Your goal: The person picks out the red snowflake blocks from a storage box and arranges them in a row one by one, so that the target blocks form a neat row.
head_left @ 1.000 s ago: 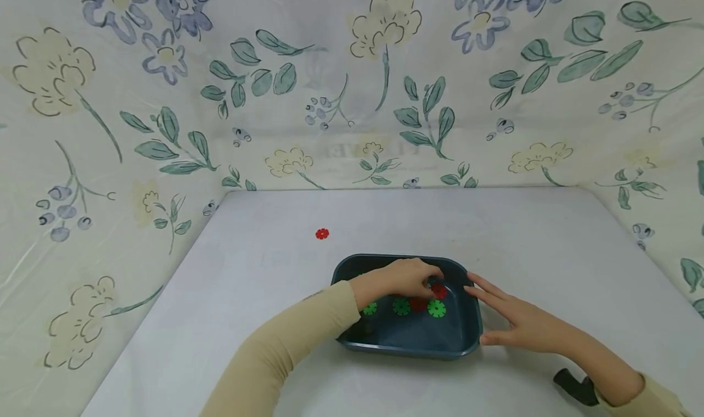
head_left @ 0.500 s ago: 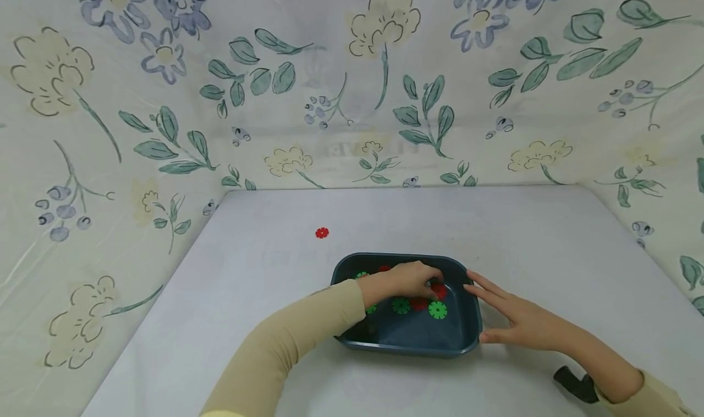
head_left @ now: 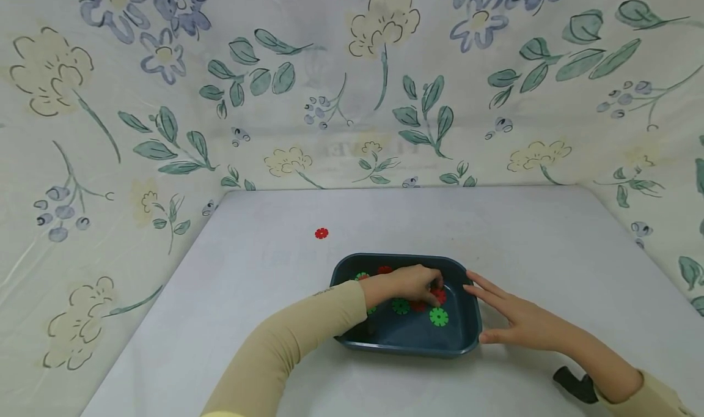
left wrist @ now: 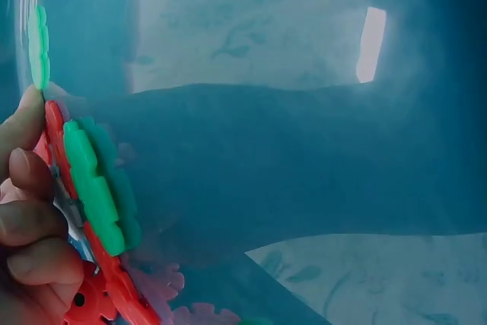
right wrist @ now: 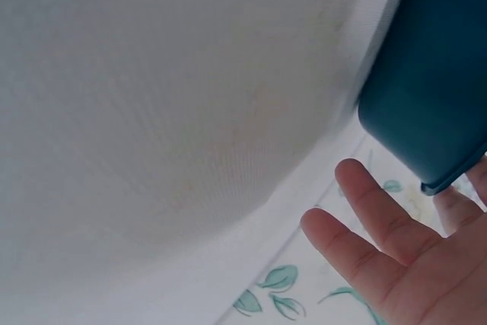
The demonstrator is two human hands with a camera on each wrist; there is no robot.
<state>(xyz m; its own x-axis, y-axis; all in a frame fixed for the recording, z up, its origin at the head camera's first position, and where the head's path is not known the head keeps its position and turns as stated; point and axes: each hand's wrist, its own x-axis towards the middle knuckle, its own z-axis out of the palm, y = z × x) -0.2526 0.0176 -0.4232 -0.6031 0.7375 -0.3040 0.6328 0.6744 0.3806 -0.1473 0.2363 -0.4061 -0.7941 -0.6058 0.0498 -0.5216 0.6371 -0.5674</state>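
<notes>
A dark blue tray (head_left: 407, 348) holds several red and green flower-shaped discs. Inside it, my left hand (head_left: 409, 281) has curled fingers and pinches a red disc (head_left: 440, 295) near the tray's right end. In the left wrist view, a green disc (left wrist: 38, 47) stands edge-on at the top fingertip, and another green disc (left wrist: 91, 188) sits against red ones beside the curled fingers. In the head view a green disc (head_left: 439, 317) lies just in front of the pinched one. My right hand (head_left: 519, 322) is spread at the tray's right end, fingertips at the rim.
A single red disc (head_left: 321, 233) lies on the white tabletop (head_left: 264, 270) behind and left of the tray. A black strap-like piece (head_left: 574, 384) shows beside the right wrist. Flower-patterned cloth (head_left: 330, 87) rises behind the table and at its sides.
My left hand has shifted slightly toward me; the red disc at its fingers and the green disc in front moved the same way. The right hand keeps its place at the tray.
</notes>
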